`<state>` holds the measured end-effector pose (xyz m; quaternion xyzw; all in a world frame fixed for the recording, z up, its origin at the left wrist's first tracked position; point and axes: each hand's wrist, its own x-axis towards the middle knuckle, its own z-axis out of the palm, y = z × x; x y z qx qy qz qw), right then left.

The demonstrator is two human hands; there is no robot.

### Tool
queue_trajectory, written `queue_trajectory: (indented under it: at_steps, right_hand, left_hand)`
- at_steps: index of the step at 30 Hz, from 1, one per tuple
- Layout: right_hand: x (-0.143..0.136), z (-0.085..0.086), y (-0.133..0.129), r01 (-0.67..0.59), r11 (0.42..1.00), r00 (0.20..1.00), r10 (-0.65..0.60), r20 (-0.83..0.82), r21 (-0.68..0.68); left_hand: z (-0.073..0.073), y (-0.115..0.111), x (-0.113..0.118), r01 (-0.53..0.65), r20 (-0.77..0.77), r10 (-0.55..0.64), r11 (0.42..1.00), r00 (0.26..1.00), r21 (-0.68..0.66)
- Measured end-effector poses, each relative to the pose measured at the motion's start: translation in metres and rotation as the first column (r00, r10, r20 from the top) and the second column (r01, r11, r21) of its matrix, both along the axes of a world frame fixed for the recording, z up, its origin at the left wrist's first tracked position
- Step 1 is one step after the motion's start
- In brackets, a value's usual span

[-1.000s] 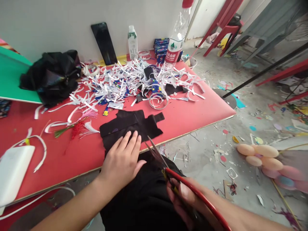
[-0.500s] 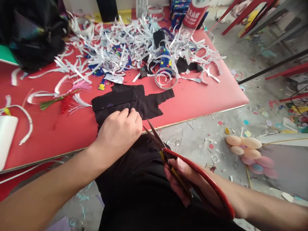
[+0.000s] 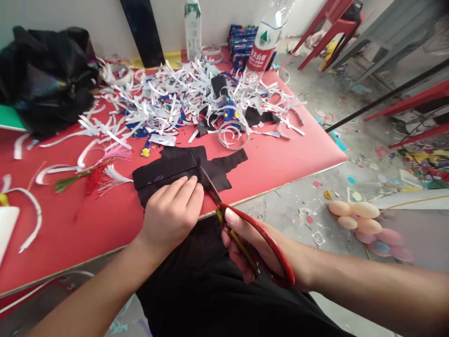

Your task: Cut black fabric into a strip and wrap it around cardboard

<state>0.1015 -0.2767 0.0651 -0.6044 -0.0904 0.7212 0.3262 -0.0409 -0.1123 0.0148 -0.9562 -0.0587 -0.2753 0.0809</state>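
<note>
My left hand (image 3: pixel 175 210) lies on the black cloth (image 3: pixel 224 168) at the near table edge, its fingers bent and pressed together on it. On the cloth rests a flat black rectangular piece (image 3: pixel 164 169) with a small purple mark. My right hand (image 3: pixel 242 234) grips red-handled scissors (image 3: pixel 213 191), fingers and thumb in the handle loops. The scissor blades reach the cloth just right of my left fingertips, close to the rectangle's right end. My left hand partly hides the cloth's near side.
Behind the cloth spreads a heap of white paper strips (image 3: pixel 161 93) on the red table (image 3: pixel 280 152). A plastic bottle (image 3: pixel 261 51), a carton (image 3: pixel 193 30) and a black bag (image 3: pixel 45 84) stand farther back. Tassels (image 3: pixel 115 178) lie left. Scraps and balloons (image 3: pixel 354 215) are on the right.
The scissors have moved up and left, from beside the table edge onto the black cloth, and their blades are closer together. My left hand stays on the cloth. The view has tilted up.
</note>
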Motion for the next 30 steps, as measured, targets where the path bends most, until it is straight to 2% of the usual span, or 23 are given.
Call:
queue_trajectory:
  at_steps: [4,14,21,30]
  right_hand:
    - [-0.001,0.000,0.004,-0.010,0.999,1.000,0.010,0.002,-0.032]
    - [-0.008,0.007,0.005,0.059,0.997,0.997,-0.061,-0.054,-0.042]
    - [-0.010,0.003,0.007,0.040,0.999,0.996,-0.042,-0.073,-0.030]
    - [-0.011,0.000,0.007,0.052,0.999,0.994,-0.053,-0.091,-0.012]
  left_hand:
    - [-0.005,0.003,0.002,0.026,0.042,-0.026,1.000,0.999,0.010]
    - [-0.015,0.005,0.006,0.063,0.087,-0.063,0.998,0.994,0.008]
    - [-0.016,0.005,0.003,0.112,0.103,-0.112,0.994,0.988,0.003]
    - [-0.016,0.005,0.003,0.118,0.101,-0.119,0.993,0.988,0.015]
